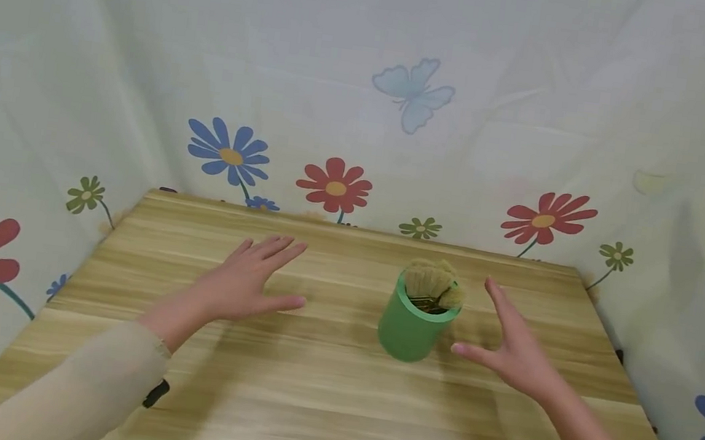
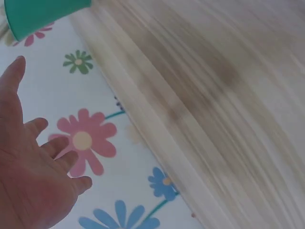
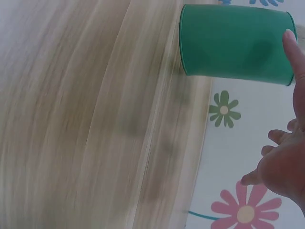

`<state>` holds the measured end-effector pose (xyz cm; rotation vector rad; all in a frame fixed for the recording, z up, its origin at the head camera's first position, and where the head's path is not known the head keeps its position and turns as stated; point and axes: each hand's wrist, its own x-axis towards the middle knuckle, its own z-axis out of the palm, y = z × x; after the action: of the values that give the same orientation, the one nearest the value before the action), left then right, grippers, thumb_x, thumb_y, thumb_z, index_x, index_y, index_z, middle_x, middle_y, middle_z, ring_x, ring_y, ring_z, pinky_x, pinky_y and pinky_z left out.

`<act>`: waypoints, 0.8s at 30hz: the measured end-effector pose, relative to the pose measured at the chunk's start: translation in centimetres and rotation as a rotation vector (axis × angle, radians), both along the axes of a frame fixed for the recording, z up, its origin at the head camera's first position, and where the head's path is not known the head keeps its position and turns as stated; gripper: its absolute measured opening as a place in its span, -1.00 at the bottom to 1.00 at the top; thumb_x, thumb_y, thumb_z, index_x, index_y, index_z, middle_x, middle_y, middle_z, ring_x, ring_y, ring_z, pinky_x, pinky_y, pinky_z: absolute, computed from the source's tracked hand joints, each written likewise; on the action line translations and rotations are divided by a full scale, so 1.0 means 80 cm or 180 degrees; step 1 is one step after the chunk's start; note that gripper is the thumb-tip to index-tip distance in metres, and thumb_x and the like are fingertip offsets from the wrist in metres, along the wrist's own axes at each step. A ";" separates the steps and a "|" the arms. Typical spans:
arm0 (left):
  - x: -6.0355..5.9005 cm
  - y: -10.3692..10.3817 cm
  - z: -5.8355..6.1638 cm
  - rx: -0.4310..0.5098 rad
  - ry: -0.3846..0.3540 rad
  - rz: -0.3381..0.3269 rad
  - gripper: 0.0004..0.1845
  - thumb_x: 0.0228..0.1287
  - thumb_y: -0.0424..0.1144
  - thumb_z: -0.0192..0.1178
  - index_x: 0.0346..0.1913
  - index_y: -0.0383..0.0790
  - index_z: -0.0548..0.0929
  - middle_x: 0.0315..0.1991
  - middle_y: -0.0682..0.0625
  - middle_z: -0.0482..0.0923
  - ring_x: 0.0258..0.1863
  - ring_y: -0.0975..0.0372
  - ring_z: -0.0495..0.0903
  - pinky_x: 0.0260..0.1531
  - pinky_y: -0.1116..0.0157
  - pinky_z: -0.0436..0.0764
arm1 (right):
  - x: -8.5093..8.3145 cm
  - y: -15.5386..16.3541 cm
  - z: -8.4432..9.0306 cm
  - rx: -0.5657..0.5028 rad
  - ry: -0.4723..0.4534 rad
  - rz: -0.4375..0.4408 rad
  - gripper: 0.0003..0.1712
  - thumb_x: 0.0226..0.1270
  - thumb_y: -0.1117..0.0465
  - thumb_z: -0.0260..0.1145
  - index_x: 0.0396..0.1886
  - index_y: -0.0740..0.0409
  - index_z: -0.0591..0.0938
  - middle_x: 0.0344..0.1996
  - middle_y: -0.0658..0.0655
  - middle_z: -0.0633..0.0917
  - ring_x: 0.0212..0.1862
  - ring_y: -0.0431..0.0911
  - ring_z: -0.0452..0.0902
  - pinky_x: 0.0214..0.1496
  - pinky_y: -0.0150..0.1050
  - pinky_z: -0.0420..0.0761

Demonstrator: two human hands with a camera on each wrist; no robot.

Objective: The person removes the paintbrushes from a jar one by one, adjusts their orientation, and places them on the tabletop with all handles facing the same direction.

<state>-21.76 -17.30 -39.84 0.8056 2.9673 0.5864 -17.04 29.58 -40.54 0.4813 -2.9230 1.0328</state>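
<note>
**Both hands open, green cup between them**

We see a green cup [image 1: 410,326] standing upright on the wooden table [image 1: 303,405], right of centre and towards the back half of it. Tan bristly brush heads [image 1: 432,283] stick up out of its mouth; we can't tell how many.

Left hand [image 1: 246,282]: fingers straight and spread, palm down, over the table well left of the cup. Holds nothing. We can't tell from the head view whether it touches the tabletop. In the left wrist view the hand [image 2: 28,176] shows open with fingers fanned, and the cup [image 2: 43,16] is at the top edge, apart from it.

Right hand [image 1: 512,339]: open, fingers extended, thumb pointing towards the cup, just beside the cup's right side. Holds nothing. In the head view a narrow gap shows between thumb tip and cup wall. In the right wrist view one fingertip [image 3: 289,40] overlaps the cup's [image 3: 236,43] edge; we can't tell whether that is contact.

White cloth with a flower and butterfly print [image 1: 335,186] hangs round the table at the back and on both sides. Both forearms wear beige sleeves [image 1: 88,386].
</note>
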 end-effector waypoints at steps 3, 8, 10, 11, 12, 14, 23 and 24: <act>-0.006 0.022 0.005 0.0169 0.0050 -0.0122 0.02 0.36 0.40 0.29 0.70 -0.04 0.24 0.68 -0.17 0.17 0.69 -0.11 0.07 0.62 -0.31 -0.05 | -0.001 -0.006 -0.001 -0.0106 -0.0014 -0.0026 0.43 0.25 -0.07 0.66 0.80 -0.05 -0.15 0.72 0.30 0.06 0.68 0.40 -0.06 0.49 0.58 0.14; -0.012 0.058 0.017 0.0336 0.0110 -0.0324 -0.04 0.38 0.34 0.33 0.68 -0.07 0.30 0.66 -0.11 0.24 0.66 -0.04 0.18 0.63 -0.23 0.03 | -0.004 -0.015 -0.002 -0.0257 -0.0045 -0.0084 0.43 0.25 -0.05 0.66 0.80 -0.10 -0.17 0.72 0.24 0.09 0.68 0.36 -0.04 0.48 0.59 0.15; -0.013 0.071 0.023 0.0377 0.0142 -0.0391 -0.05 0.39 0.34 0.31 0.67 -0.06 0.31 0.66 -0.09 0.24 0.65 -0.04 0.20 0.63 -0.20 0.08 | -0.006 -0.018 -0.002 -0.0315 -0.0051 -0.0103 0.43 0.25 -0.05 0.66 0.80 -0.12 -0.18 0.73 0.22 0.09 0.69 0.35 -0.05 0.49 0.58 0.14; -0.013 0.078 0.026 0.0410 0.0151 -0.0417 -0.06 0.40 0.32 0.32 0.67 -0.06 0.32 0.66 -0.08 0.24 0.65 -0.04 0.20 0.63 -0.19 0.11 | -0.008 -0.019 -0.003 -0.0355 -0.0056 -0.0100 0.43 0.26 -0.04 0.66 0.80 -0.12 -0.19 0.73 0.21 0.07 0.70 0.33 -0.06 0.51 0.56 0.13; -0.013 0.084 0.029 0.0430 0.0170 -0.0444 -0.07 0.40 0.32 0.32 0.66 -0.05 0.33 0.66 -0.08 0.26 0.65 -0.03 0.21 0.62 -0.18 0.14 | -0.009 -0.020 -0.004 -0.0409 -0.0065 -0.0090 0.43 0.27 -0.02 0.66 0.80 -0.12 -0.20 0.74 0.20 0.06 0.70 0.31 -0.07 0.53 0.54 0.13; -0.014 0.096 0.034 0.0448 0.0199 -0.0498 -0.09 0.40 0.32 0.33 0.66 -0.03 0.35 0.65 -0.06 0.28 0.65 -0.02 0.21 0.61 -0.14 0.19 | -0.013 -0.022 -0.006 -0.0540 -0.0093 -0.0047 0.43 0.29 0.03 0.65 0.80 -0.11 -0.22 0.75 0.20 0.02 0.72 0.28 -0.11 0.56 0.49 0.12; -0.015 0.135 0.045 0.0621 0.0127 -0.0576 -0.14 0.36 0.29 0.40 0.62 0.08 0.41 0.59 0.08 0.38 0.58 0.10 0.35 0.53 -0.05 0.38 | -0.021 -0.033 -0.017 -0.0781 -0.0083 0.0051 0.41 0.28 0.11 0.66 0.80 0.02 -0.17 0.74 0.23 0.04 0.73 0.24 -0.10 0.62 0.34 0.14; -0.015 0.138 0.045 0.0633 0.0122 -0.0566 -0.14 0.35 0.30 0.41 0.62 0.10 0.42 0.58 0.10 0.40 0.57 0.13 0.38 0.52 -0.03 0.41 | -0.022 -0.035 -0.018 -0.0784 -0.0078 0.0059 0.41 0.27 0.11 0.66 0.79 0.03 -0.16 0.74 0.24 0.04 0.72 0.24 -0.09 0.62 0.34 0.15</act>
<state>-22.97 -6.29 -36.25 1.0929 2.8604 0.8734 -18.80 26.81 -42.00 0.4899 -2.7616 1.3857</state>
